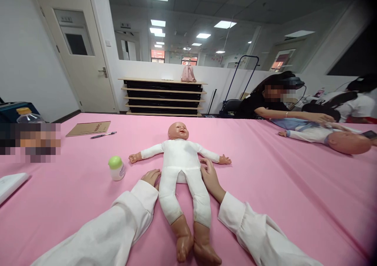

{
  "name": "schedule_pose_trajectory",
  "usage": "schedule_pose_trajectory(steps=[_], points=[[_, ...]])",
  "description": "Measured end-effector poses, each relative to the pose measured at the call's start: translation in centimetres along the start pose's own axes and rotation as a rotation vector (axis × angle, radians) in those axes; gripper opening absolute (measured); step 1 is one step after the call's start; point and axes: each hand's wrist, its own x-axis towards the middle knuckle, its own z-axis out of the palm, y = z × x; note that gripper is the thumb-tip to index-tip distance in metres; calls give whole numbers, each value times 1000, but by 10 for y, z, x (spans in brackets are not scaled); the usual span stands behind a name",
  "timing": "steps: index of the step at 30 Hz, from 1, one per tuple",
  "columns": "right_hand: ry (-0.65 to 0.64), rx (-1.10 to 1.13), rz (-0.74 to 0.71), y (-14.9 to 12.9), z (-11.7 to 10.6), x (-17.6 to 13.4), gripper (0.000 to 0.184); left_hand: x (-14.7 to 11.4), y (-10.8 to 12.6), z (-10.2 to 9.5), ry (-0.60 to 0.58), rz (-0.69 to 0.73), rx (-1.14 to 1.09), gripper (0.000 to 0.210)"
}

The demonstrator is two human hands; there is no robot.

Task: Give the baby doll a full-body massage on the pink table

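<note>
A baby doll (181, 156) with a white cloth body lies face up on the pink tablecloth (253, 203), arms spread and feet toward me. Beside the doll's hip on the left, my left hand (152, 177) rests with its fingers against or just next to the cloth; part of the fingers is hidden. My right hand (210, 176) lies along the other hip, fingers stretched out and touching the doll's side. Neither hand grips anything. A small jar (117, 168) with a green lid stands to the left of my left hand.
A brown notebook (88, 128) and a pen (103, 135) lie at the far left. A white flat object (11, 185) sits at the left edge, near a capped bottle (28, 116). At right, a person (273, 101) handles another doll (338, 138).
</note>
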Motion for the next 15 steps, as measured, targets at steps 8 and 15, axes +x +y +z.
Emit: schedule_pose_trajectory(steps=[8, 15], points=[[-17, 310, 277, 4, 5, 15, 30, 20, 18, -11, 110, -170, -82, 35], [-195, 661, 229, -16, 20, 37, 41, 127, 59, -34, 104, -453, -121, 48]])
